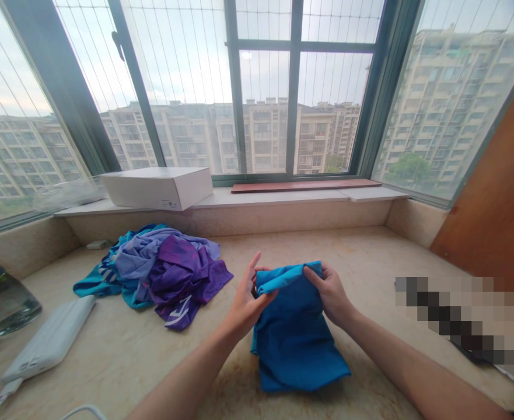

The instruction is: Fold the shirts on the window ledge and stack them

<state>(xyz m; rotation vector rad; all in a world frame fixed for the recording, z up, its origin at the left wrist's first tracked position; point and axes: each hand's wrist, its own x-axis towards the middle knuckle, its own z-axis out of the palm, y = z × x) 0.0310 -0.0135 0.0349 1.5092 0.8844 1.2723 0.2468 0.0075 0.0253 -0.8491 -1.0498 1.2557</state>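
A blue piece of clothing (298, 344), partly folded, hangs between my hands just over the stone-look sill, its lower part spread toward me. My left hand (252, 297) grips its upper left corner, with the thumb on the near side and the index finger raised. At the upper right corner my right hand (329, 289) pinches the fabric between thumb and fingers. The top edge is rolled or folded over. Farther left lies a crumpled heap of clothes: a purple garment (182, 268), a lavender one (138, 254) and a teal one (93, 283).
A white power bank (49, 338) with a cable lies at the left, beside a water bottle (3, 297). A white box (156, 188) and a reddish board (304, 185) rest on the ledge under the window. Something pixelated (453, 321) lies at the right.
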